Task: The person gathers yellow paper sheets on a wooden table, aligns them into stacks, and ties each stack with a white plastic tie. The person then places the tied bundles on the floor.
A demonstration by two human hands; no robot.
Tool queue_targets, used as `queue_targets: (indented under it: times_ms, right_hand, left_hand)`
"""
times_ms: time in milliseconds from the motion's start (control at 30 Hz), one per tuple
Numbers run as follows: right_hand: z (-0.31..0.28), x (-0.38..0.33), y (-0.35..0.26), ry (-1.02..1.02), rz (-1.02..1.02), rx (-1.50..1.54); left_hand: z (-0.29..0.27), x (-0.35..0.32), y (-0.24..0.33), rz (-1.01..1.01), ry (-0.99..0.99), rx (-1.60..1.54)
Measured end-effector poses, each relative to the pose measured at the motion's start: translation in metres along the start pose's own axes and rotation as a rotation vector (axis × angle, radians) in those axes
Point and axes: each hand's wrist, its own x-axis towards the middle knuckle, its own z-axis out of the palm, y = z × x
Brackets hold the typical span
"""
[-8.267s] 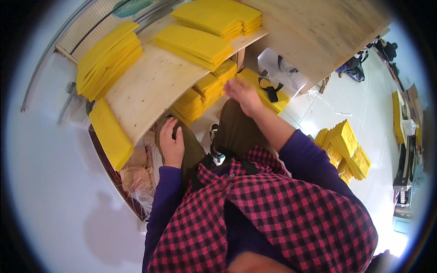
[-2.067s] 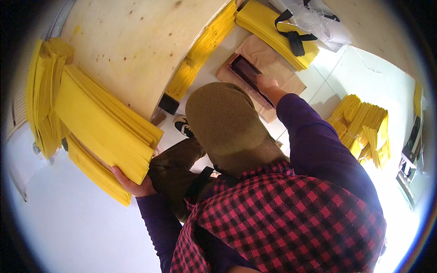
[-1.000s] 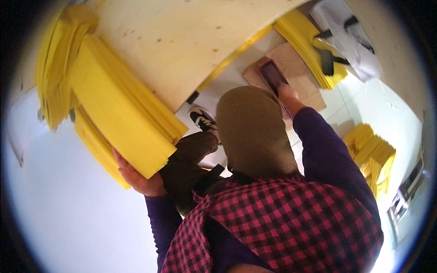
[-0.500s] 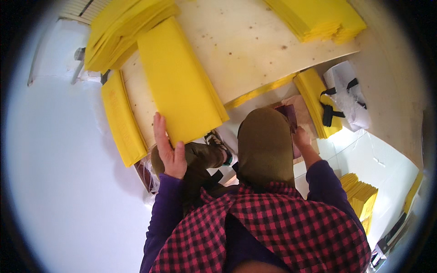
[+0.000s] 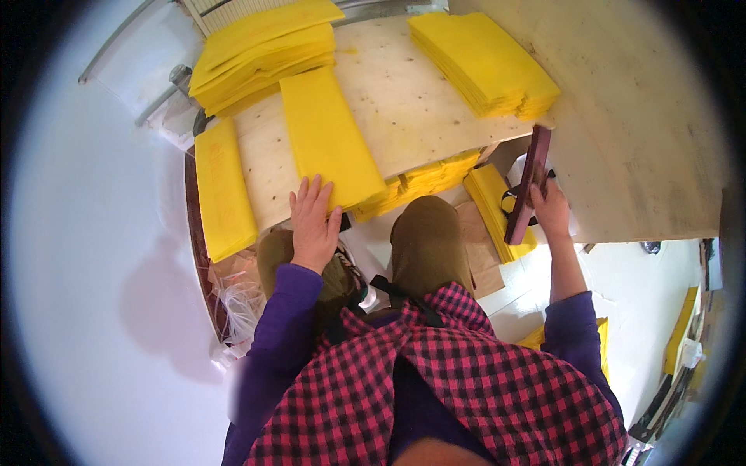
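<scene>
My left hand [image 5: 313,225] lies with outstretched fingers on the near end of a yellow folded fabric-like piece [image 5: 330,132], which rests on the wooden tabletop [image 5: 388,85]. My right hand [image 5: 550,208] is closed around a long dark reddish-brown bar [image 5: 537,151], held upright and slightly tilted off the table's right front side. To the left of the middle piece lies another yellow folded piece [image 5: 224,190] with faint marks on it. The bar's underside is not visible.
A tall yellow stack [image 5: 264,58] stands at the far left, another yellow stack [image 5: 482,66] at the far right by a wooden panel [image 5: 637,147]. More yellow pieces [image 5: 435,179] sit under the tabletop. Beside my right knee is a yellow bundle [image 5: 497,213]. Clear plastic wrap [image 5: 237,307] hangs at the left.
My right hand has come up from beside my knee, lifting the bar into plain view. My left hand has settled onto the yellow piece's near end. The whole view has shifted.
</scene>
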Motion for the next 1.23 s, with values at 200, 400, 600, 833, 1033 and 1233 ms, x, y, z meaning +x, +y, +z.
queue_targets:
  times_ms: [200, 400, 600, 833, 1033, 1233]
  right_hand:
    - [-0.065, 0.049, -0.131, 0.065, -0.261, 0.214]
    - [-0.034, 0.079, -0.245, -0.058, -0.409, 0.249]
    - [-0.008, 0.090, -0.278, -0.112, -0.486, 0.320]
    - [-0.019, 0.088, -0.284, -0.244, -0.318, 0.326]
    - [-0.006, 0.092, -0.287, -0.165, -0.429, 0.329]
    - [0.022, 0.101, -0.302, -0.196, -0.503, 0.141]
  left_hand:
    - [0.005, 0.001, -0.003, 0.029, 0.010, 0.014]
    - [0.003, -0.005, -0.009, 0.032, 0.039, -0.003]
    - [-0.005, -0.016, -0.025, -0.041, 0.267, -0.135]
    - [-0.003, -0.016, -0.025, -0.029, 0.177, -0.089]
    - [0.003, -0.013, -0.015, 0.020, 0.054, 0.041]
    - [0.008, -0.012, -0.013, 0.009, -0.018, 0.025]
